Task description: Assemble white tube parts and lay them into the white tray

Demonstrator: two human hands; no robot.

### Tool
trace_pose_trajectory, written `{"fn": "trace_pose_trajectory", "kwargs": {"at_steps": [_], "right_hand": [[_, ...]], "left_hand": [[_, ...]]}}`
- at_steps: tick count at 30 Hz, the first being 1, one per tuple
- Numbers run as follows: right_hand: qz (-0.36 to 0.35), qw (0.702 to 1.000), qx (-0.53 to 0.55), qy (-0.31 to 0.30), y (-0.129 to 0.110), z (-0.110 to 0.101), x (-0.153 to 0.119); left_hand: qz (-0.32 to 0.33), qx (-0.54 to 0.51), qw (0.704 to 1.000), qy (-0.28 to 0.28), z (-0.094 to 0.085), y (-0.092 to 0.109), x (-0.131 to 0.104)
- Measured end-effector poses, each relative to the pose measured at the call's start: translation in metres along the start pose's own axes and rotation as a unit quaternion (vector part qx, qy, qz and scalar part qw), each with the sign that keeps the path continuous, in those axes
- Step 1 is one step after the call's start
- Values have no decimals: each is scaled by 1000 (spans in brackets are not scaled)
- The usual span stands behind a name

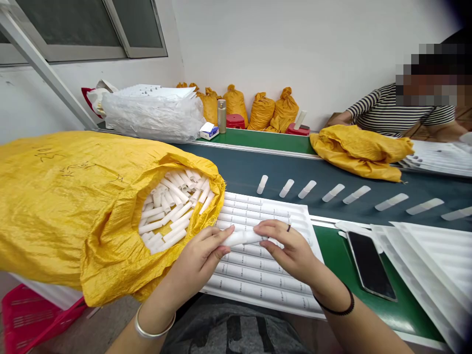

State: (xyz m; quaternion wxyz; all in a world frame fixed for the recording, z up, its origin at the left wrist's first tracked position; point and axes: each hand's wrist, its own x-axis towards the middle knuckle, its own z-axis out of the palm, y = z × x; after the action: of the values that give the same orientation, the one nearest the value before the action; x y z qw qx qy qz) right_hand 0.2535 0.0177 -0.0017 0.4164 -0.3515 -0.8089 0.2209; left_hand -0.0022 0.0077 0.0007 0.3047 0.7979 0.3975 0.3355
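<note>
Between the two hands, over the ridged white tray [273,295] at 12 o'clock, is a white tube [241,239]. The left hand [202,250] pinches its left end, thumb and fingers nearly closed; the right hand [289,244] has its right end between thumb and curled fingers.

From 9 to 11 o'clock, a big yellow sack [70,177] crowds the left hand, its open mouth full of loose tubes [171,211] and its rim reaching the tray's upper left side. At 3 o'clock a phone [371,265] lies on the green counter [334,250], with stacked trays [438,260] just beyond it. Across the far side runs a dark belt [236,164] carrying a spaced row of short tubes [307,189] from 12 to 2 o'clock. A flattened yellow sack [363,150] lies across its far edge at 1 o'clock, near a person in a striped top [391,110].

The tray's right edge is uncovered, with a narrow bare strip of green between it and the phone. On the belt, open room shows between the big sack and the nearest short tube.
</note>
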Motion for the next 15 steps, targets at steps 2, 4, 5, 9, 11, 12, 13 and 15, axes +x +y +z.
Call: {"fn": "trace_pose_trajectory", "kwargs": {"at_steps": [2, 4, 5, 9, 11, 12, 13, 15], "right_hand": [[16, 999, -7, 33, 0, -3, 0], [36, 998, 3, 50, -1, -3, 0], [39, 998, 9, 52, -2, -2, 0], [-4, 1000, 0, 17, -8, -2, -1], [-31, 999, -11, -14, -11, -3, -1], [-37, 999, -15, -22, -12, -3, -1], [-39, 999, -20, -22, -12, -3, -1], [-32, 999, -27, -8, -12, -2, 0]], "left_hand": [[0, 14, 1000, 1, -4, 4, -1], [2, 20, 1000, 12, -6, 7, -1], [3, 21, 1000, 13, -6, 9, -1], [0, 27, 999, -25, -3, 13, 0], [-2, 33, 998, -55, -2, 14, -1], [-4, 35, 998, -58, -1, 14, -2], [-10, 36, 998, -51, -1, 13, -2], [-28, 43, 999, -20, -2, 10, -4]]}}
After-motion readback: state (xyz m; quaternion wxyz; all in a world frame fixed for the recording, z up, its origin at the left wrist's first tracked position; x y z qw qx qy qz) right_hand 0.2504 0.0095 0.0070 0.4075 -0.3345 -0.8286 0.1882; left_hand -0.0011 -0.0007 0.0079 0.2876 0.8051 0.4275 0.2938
